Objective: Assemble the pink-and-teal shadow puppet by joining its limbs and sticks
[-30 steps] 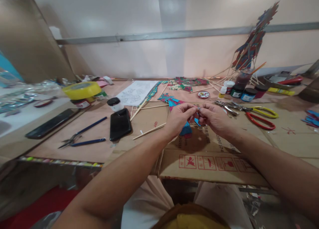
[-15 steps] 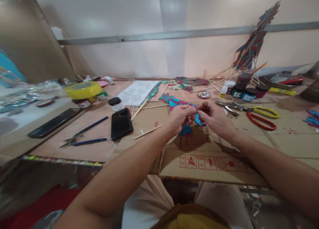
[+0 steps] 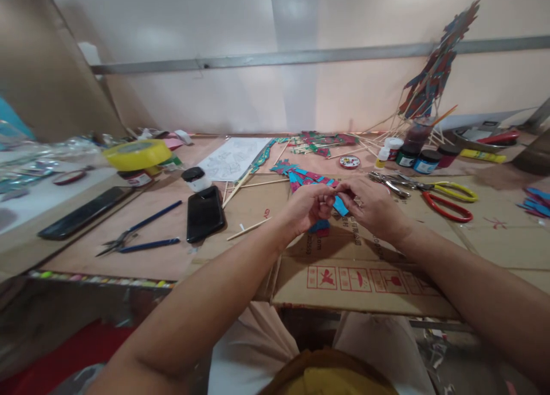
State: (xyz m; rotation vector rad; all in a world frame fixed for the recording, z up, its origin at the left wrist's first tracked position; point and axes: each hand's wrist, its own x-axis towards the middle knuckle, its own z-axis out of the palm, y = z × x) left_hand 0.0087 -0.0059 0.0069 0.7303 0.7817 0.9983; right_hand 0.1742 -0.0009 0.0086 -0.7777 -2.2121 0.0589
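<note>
Left hand (image 3: 310, 207) and right hand (image 3: 373, 207) meet over a painted cutout (image 3: 298, 179), fingers curled, any hold impossible to tell; a smartphone (image 3: 205, 214) lies left of the cutout.

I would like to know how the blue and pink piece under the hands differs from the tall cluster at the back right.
The blue and pink piece seems to lie flat on the cardboard, while the tall cluster rises at a lean. The piece looks bright, the cluster darker, with more red. The left hand and right hand partly hide the piece but not the cluster. Both show blue and jagged edges.
</note>
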